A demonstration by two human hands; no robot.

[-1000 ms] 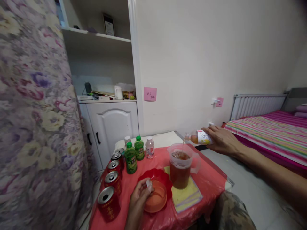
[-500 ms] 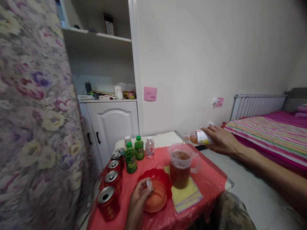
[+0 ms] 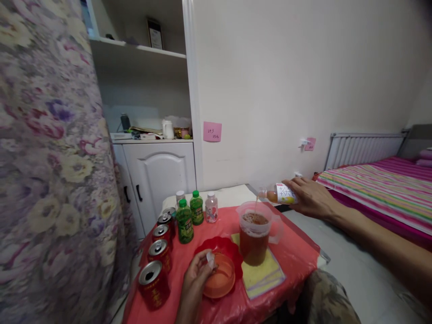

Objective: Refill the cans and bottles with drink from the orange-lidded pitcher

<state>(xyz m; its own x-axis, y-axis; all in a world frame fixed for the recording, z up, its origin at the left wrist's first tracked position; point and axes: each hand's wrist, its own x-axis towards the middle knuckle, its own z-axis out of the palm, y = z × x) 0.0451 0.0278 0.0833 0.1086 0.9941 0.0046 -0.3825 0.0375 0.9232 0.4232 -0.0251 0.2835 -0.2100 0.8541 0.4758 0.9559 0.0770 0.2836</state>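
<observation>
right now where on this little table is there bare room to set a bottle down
Free: red cloth right of the pitcher, and the white strip behind the small bottles. Crowded: the cans along the left edge, the bowl by the left hand.

Four red drink cans w/ silver tops (image 3: 161, 252) in a row along table's left edge. Behind them: two green plastic bottles w/ green caps (image 3: 190, 215) & a small clear bottle w/ white cap (image 3: 211, 208). Pink sticky note (image 3: 212, 131) on white wall. White cupboard w/ black handles (image 3: 158, 177) at back left. Striped pink bedspread (image 3: 378, 189) at right; floral curtain (image 3: 50, 171) at left.
</observation>
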